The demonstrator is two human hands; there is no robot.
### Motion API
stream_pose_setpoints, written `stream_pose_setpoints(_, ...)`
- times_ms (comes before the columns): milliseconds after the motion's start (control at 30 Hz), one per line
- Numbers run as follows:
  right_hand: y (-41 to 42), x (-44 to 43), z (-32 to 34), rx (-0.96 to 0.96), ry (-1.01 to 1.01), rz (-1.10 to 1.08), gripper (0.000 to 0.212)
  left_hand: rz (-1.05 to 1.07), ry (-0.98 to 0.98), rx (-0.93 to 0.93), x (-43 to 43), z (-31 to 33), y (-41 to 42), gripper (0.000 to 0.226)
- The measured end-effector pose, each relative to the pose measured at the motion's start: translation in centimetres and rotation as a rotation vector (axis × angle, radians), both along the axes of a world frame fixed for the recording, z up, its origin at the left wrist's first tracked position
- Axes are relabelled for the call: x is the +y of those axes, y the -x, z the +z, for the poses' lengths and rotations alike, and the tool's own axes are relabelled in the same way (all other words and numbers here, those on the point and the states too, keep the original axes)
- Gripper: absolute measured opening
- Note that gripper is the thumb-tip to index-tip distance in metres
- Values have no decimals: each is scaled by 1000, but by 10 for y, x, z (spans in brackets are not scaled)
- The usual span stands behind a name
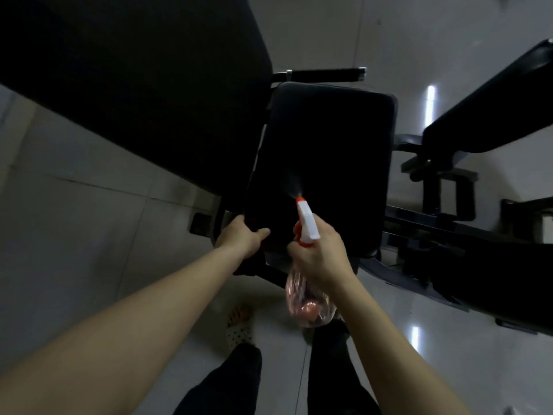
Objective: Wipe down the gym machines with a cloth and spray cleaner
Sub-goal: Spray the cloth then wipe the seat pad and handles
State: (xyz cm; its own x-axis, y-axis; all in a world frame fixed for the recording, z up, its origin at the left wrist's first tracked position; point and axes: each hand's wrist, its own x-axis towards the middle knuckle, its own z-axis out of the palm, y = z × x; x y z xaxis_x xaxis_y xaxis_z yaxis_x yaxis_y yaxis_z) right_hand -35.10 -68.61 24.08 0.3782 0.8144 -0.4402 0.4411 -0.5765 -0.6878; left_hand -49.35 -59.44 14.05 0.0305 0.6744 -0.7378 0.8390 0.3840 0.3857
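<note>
Both forearms reach forward and down, bare. Left grip [243,238] is curled over the near-left corner of the black seat pad [326,151], thumb lying on top of the pad, fingers wrapped under the edge and out of sight. Right grip [321,256] is closed round the neck of the spray bottle [308,304], one finger bent over the orange trigger. The bottle hangs below the hand, clear and pink-tinted, just above the pad's near edge. Its white head with orange nozzle [305,218] points away from the person. A thin mist [291,184] fans from the nozzle over the middle of the seat pad. A larger black back pad [134,79] fills upper left, meeting the seat's far-left side. A black-sleeved handle bar [326,74] lies beyond the seat. A second padded bench [490,109] stands to the right on a dark steel frame [434,223]. The floor [74,205] is pale glossy tile with lamp glare. Below are a spotted slipper [239,327] and dark trousers [227,384].
</note>
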Motion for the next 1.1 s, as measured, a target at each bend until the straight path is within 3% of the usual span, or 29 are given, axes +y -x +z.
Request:
stream_pose_setpoints(267,-22,25,-18,36,13,64,16,53,54,53,-3,-6,-8,74)
stream_pose_setpoints(600,-120,-21,14,69,93,9,15,132,-80,172,-17,23,-35,53)
stream_pose_setpoints(800,-167,-23,16,46,103,-38,14,39,-157,82,-12,54,-96,40)
stream_pose_setpoints(933,-188,-10,20,96,107,17,16,-65,-125,72,-5,60,-127,58)
stream_pose_setpoints(1100,-195,27,20,117,119,204,11,-301,-86,316,2,50,-143,92)
